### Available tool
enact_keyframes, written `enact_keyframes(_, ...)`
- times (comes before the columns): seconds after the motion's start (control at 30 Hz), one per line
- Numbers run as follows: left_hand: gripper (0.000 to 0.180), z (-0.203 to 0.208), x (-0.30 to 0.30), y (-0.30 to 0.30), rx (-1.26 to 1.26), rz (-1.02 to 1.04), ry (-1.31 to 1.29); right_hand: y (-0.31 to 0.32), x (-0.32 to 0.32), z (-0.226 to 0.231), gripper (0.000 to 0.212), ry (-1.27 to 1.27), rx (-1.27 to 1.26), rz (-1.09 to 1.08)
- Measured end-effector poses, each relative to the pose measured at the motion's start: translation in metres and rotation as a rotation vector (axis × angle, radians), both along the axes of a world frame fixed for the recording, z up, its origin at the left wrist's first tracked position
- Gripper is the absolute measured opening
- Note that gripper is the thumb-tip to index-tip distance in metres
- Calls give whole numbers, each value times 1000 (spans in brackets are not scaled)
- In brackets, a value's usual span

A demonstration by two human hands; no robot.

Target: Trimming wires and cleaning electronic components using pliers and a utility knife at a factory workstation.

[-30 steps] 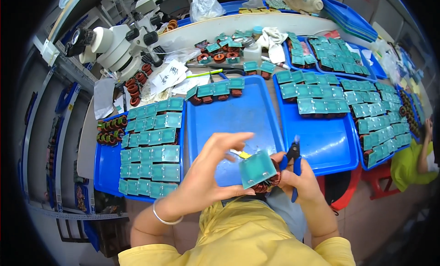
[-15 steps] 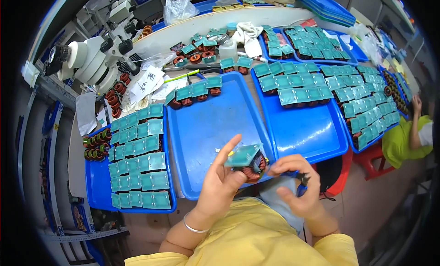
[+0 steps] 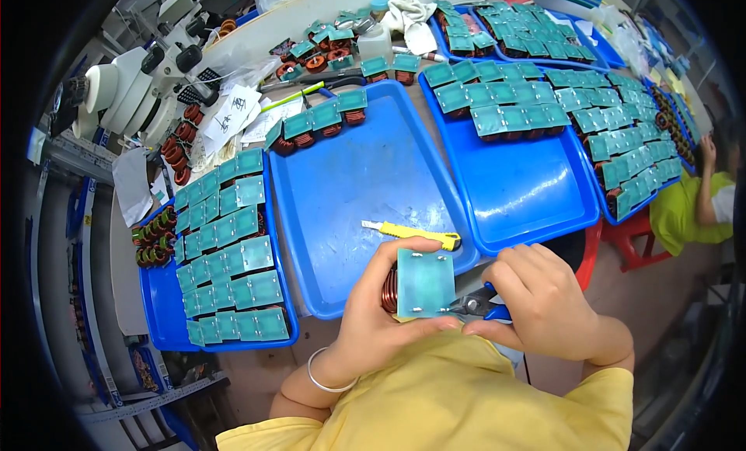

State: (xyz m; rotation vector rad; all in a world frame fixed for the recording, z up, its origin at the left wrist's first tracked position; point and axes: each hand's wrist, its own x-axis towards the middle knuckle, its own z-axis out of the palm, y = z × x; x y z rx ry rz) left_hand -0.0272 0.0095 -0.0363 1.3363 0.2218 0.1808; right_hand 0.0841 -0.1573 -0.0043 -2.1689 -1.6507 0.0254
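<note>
My left hand (image 3: 373,307) grips a copper-wound coil by its side, with its square green circuit board (image 3: 427,284) facing up. Small metal solder points show along the board's top and bottom edges. In my right hand (image 3: 544,299) is a pair of blue-handled cutters (image 3: 483,303), whose jaws meet the board's lower right corner. Just beyond the board, a yellow utility knife (image 3: 416,234) lies in the middle blue tray (image 3: 350,195). A short row of coils with green boards (image 3: 325,118) sits at that tray's far end.
The left blue tray (image 3: 159,311) holds several rows of board-topped coils. More stand in the right blue tray (image 3: 536,206) and the trays beyond it. A microscope (image 3: 124,90), papers (image 3: 231,118) and a white cloth (image 3: 409,20) occupy the bench's back. Another person's arm (image 3: 705,191) is at far right.
The coil has been turned so its board faces up. The cutters have swung in from my right palm to the board's corner. The yellow knife now shows fully.
</note>
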Motion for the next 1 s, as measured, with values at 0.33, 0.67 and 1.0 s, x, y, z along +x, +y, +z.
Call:
enact_keyframes(0.33, 76, 6, -4, 4, 446, -43, -162, -4, -7, 14, 47, -48, -11, 9)
enact_keyframes(0.67, 62, 9, 0, 0, 566, 16, -201, -5, -9, 6, 47, -68, -5, -33)
enact_keyframes(1.0, 67, 1, 0, -1, 384, -101, -74, -8, -2, -8, 47, 19, 91, -8)
